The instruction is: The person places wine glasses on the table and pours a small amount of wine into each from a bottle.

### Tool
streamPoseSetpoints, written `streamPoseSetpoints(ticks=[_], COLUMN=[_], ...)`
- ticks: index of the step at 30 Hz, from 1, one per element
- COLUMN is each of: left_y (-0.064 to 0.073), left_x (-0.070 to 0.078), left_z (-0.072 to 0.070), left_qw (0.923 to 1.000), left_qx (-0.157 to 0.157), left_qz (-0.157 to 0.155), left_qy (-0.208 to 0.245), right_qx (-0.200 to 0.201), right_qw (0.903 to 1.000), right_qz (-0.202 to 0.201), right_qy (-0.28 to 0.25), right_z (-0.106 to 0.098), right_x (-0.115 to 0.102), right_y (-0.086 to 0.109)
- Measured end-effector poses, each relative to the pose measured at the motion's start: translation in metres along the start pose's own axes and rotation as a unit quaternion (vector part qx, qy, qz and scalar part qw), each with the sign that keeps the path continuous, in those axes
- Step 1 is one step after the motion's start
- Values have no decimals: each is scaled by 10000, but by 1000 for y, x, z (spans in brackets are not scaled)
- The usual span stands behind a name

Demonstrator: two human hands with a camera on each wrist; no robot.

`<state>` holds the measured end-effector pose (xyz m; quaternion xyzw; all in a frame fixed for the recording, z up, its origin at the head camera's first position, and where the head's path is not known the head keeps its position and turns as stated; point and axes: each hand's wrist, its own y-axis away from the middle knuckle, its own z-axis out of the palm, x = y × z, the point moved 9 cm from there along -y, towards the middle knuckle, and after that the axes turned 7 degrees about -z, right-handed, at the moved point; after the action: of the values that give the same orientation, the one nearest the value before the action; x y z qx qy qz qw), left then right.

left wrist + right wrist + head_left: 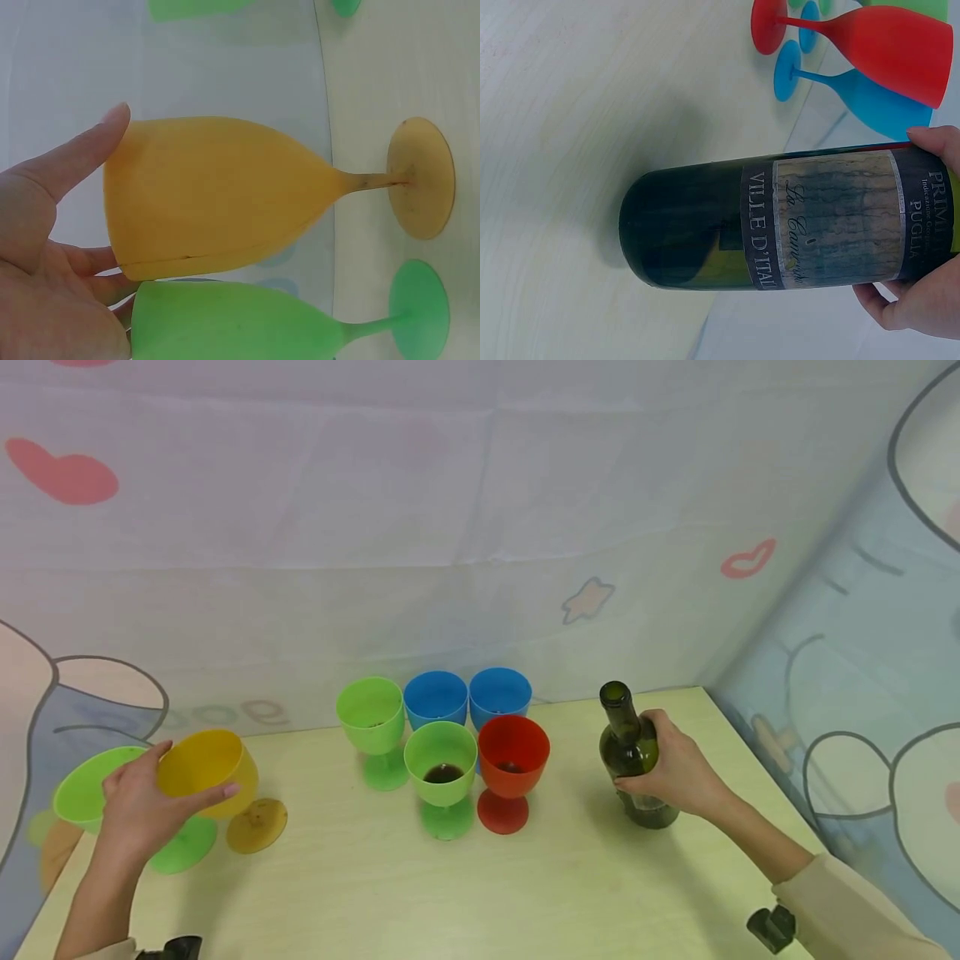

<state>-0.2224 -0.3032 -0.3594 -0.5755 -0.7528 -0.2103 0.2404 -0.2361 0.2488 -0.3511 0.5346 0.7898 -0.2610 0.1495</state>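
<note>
My left hand point(142, 802) spans the rim of a yellow goblet point(213, 772), its thumb on one side and fingers on the other. In the left wrist view, the thumb touches the rim of this goblet point(217, 195), and a green goblet point(232, 322) stands close beside it by the fingers. On the right, my right hand point(671, 768) grips a dark green wine bottle point(626, 752) around its upper body. The bottle's neck leans slightly left in the head view. Its printed label point(840, 217) shows in the right wrist view; whether its base touches the table cannot be told.
Mid-table stand two more green goblets, one behind point(371, 714) and one in front point(441, 756), two blue goblets point(437, 697) and a red goblet point(513, 756). Dark liquid lies in the front green one and the red one. A printed cloth point(450, 510) hangs behind the pale table point(360, 893).
</note>
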Motion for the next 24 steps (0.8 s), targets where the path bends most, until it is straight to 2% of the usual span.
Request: streamPoseSetpoints(ticks=[8,20,24], left_y=[-2,-3,-2], left_x=[0,-1,1], left_z=[0,2,2], left_qw=[9999,9994,9994], left_qx=[104,279,277], left_qz=[-97,39,-63], left_qy=[-67,-205,-213], right_qx=[-25,-34,-26], right_qw=[10000,9999,9999], right_qz=[0,103,148], right_qy=[-12,-41,-52], right_z=[0,-1,-2], right_x=[-1,0,1], right_y=[-1,1,2])
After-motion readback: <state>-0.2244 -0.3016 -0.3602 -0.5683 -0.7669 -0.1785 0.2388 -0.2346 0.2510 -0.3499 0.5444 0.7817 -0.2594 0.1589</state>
